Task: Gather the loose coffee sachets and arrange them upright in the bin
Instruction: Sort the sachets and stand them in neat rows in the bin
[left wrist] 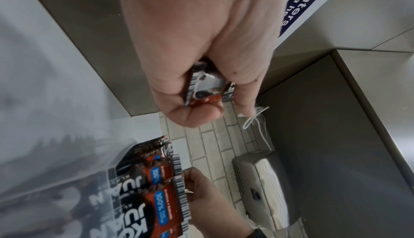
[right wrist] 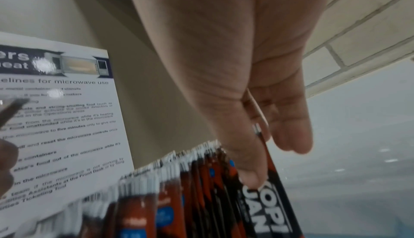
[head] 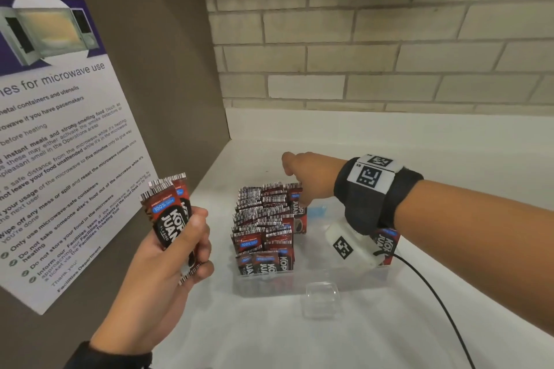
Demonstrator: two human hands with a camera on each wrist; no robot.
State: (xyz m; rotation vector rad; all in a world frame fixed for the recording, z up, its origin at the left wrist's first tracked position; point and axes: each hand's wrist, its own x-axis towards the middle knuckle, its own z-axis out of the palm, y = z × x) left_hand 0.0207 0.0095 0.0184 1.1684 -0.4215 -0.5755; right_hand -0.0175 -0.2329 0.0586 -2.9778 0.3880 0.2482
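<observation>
- Up front, the left hand (head: 180,246) is clenched round a small bundle of Kopi Juan coffee sachets (head: 169,213), held upright above the white surface (head: 269,332), beside the microwave-use poster (head: 60,144).
- The right hand (head: 305,174) reaches over the clear plastic bin (head: 329,281) — its thumb and fingers pinch the top edge of one upright sachet (head: 296,207) at the back of the packed rows.
- Rows of sachets (head: 263,228) stand upright in the bin's left part; one more sachet (head: 388,244) shows at its right side, behind the wrist camera (head: 350,246).
- Behind the surface rises a pale brick wall (head: 389,39).
</observation>
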